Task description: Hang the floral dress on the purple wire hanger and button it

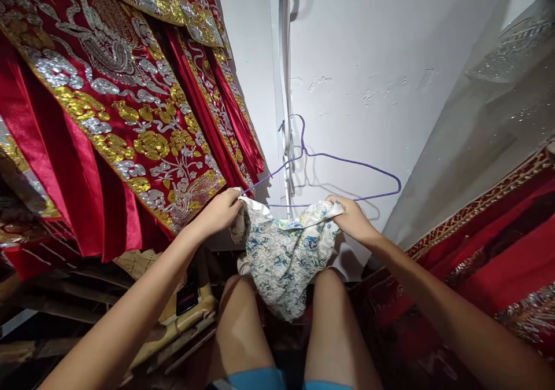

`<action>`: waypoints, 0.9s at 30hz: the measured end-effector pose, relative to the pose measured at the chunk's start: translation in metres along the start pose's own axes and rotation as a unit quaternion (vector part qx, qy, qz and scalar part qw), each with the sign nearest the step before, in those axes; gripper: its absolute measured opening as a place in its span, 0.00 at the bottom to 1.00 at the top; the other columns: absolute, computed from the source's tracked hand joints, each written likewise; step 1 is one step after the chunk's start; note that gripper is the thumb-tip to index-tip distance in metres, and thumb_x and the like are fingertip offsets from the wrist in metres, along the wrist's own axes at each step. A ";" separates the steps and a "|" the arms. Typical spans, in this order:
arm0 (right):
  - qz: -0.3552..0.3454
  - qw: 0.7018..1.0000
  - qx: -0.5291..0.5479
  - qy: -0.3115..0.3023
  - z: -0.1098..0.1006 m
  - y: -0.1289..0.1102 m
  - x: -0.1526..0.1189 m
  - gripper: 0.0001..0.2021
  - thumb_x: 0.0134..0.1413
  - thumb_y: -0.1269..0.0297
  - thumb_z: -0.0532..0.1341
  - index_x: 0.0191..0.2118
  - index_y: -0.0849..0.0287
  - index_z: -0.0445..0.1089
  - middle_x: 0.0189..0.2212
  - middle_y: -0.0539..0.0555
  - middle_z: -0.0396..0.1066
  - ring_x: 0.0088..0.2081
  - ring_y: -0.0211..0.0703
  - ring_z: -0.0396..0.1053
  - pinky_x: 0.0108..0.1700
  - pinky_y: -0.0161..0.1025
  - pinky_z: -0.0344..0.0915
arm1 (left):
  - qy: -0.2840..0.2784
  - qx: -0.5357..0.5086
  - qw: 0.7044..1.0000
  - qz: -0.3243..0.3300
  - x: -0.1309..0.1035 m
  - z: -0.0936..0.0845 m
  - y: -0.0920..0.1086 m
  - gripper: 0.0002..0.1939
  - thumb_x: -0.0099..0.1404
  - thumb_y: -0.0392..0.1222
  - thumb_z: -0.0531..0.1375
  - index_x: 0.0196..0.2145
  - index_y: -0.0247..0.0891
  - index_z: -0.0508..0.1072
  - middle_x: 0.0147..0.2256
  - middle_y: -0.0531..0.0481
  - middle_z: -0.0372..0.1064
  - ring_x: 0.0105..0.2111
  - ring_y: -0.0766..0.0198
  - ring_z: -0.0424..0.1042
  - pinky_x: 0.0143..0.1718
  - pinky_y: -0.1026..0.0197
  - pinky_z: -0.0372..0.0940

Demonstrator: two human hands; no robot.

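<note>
In the head view, a person seated or crouched by a white wall (347,48) grips a floral garment (281,257) by its pale upper edge, left hand (224,209) pinching one end and right hand (347,213) the other, the cloth hanging between the knees (240,300). Behind it is a purple hanger (353,160), its right end bare beyond the right hand, its left end vanishing at the left hand; whether it is inside the cloth I can't tell. A white strip (284,60) runs down the wall behind the hanger. Red embroidered drapery (151,118) crowds in from the left, close by the left hand, above bamboo poles (186,329). To the right hang a greyish translucent sheet (468,141) and more red fabric (485,280), flanking the right forearm.
</note>
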State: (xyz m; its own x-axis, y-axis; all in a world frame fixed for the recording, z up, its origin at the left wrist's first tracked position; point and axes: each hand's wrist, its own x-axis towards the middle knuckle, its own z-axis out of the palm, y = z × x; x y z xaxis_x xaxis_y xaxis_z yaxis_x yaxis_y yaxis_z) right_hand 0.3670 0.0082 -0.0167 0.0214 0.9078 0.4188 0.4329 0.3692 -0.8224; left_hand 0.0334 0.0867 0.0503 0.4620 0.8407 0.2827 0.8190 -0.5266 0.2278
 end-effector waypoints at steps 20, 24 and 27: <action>0.034 0.995 0.076 -0.059 0.015 -0.005 0.002 0.04 0.45 0.67 0.55 0.23 0.57 0.61 0.22 0.46 0.60 0.27 0.38 0.58 0.31 0.36 0.52 | 0.121 -0.083 0.985 0.093 -0.042 -0.019 -0.002 0.14 0.66 0.44 0.48 0.25 0.39 0.65 0.58 0.40 0.69 0.62 0.47 0.62 0.69 0.42 0.44; 0.073 0.985 0.138 -0.073 0.033 -0.022 -0.010 0.04 0.46 0.66 0.57 0.23 0.57 0.62 0.21 0.45 0.60 0.25 0.37 0.58 0.30 0.36 0.54 | 0.159 -0.130 0.970 0.131 -0.022 -0.027 0.025 0.12 0.68 0.40 0.48 0.36 0.37 0.71 0.56 0.40 0.71 0.59 0.51 0.66 0.62 0.47 0.57; 0.070 0.983 0.155 -0.063 0.042 -0.031 -0.019 0.02 0.43 0.68 0.57 0.24 0.57 0.64 0.21 0.46 0.63 0.26 0.38 0.61 0.30 0.36 0.57 | 0.173 -0.178 0.959 0.136 0.001 -0.031 0.039 0.13 0.69 0.43 0.52 0.44 0.37 0.72 0.43 0.44 0.75 0.43 0.57 0.74 0.47 0.56 0.66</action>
State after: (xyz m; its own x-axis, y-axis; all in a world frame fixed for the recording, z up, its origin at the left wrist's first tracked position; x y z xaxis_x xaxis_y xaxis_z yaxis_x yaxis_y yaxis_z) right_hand 0.3157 -0.0120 -0.0155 -0.0599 0.9644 0.2574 0.1374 0.2634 -0.9548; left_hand 0.0553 0.0632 0.0889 0.4509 0.6057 0.6557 0.4871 -0.7825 0.3878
